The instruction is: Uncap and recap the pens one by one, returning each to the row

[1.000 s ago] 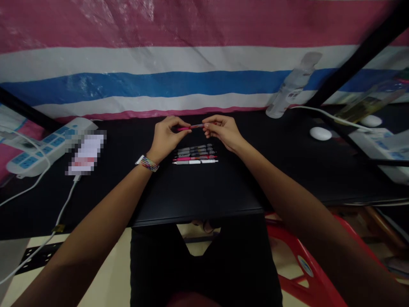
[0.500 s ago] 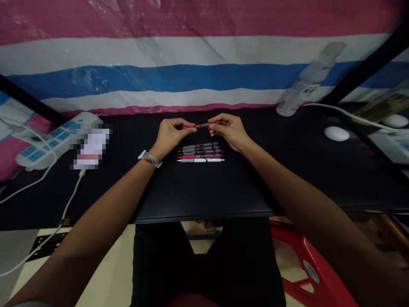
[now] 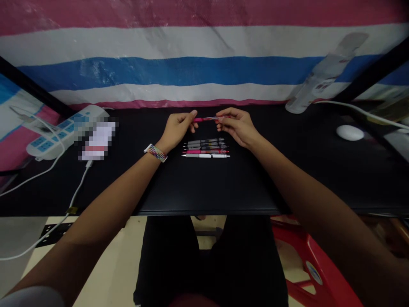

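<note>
A red pen (image 3: 207,119) with a clear barrel is held level between my two hands, above the far part of the black desk. My left hand (image 3: 179,126) pinches its left end between thumb and fingers, and a woven band circles that wrist. At the pen's other end, my right hand (image 3: 238,127) grips it with thumb and fingertips. Just below the hands lies a row of pens: several grey ones (image 3: 204,145), a red one (image 3: 206,151) and a white one (image 3: 211,156) nearest me, all roughly parallel.
On the left are a power strip (image 3: 47,145) and a blurred-out phone (image 3: 99,138) on a charging cable. A clear bottle (image 3: 315,87) stands at the back right, near a white mouse (image 3: 350,132). Below the desk's right front edge is a red stool (image 3: 322,264).
My left thumb and fingers have shifted on the red pen's left end, and more of the pen shows between the hands. The whole view has shifted slightly.
</note>
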`<move>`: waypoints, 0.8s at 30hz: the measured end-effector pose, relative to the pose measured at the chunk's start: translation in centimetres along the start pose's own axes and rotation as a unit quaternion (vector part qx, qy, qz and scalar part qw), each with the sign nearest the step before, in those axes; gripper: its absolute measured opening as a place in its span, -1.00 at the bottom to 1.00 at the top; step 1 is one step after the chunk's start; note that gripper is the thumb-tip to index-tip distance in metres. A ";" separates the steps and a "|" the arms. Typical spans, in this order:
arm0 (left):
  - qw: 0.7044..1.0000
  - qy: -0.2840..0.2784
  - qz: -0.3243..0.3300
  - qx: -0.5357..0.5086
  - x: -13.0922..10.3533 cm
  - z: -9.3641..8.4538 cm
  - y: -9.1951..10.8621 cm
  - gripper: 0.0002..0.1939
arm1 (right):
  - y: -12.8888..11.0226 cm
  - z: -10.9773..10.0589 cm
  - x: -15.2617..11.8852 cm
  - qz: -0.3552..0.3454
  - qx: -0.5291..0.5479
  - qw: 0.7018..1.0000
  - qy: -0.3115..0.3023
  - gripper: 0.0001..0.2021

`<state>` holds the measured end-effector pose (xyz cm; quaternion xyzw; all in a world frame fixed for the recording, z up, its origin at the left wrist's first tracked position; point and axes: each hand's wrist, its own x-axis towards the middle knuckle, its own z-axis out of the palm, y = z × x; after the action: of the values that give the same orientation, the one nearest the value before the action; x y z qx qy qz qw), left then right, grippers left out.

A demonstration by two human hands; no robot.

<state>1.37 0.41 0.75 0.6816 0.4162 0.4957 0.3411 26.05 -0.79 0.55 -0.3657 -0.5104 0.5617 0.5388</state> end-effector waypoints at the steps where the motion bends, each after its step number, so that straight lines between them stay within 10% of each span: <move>1: 1.000 0.003 0.000 0.000 0.0 0.0 -0.1 -0.55 | 0.0 0.0 0.0 0.001 -0.004 1.000 0.003 -0.85; 24: 0.999 0.014 -0.004 -0.041 0.0 -0.8 -0.2 -0.70 | 0.1 0.4 0.2 0.004 0.029 0.999 0.033 -0.87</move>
<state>0.60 0.52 0.83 0.6584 0.4032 0.5205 0.3648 25.57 -0.67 0.56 -0.3701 -0.4745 0.5657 0.5638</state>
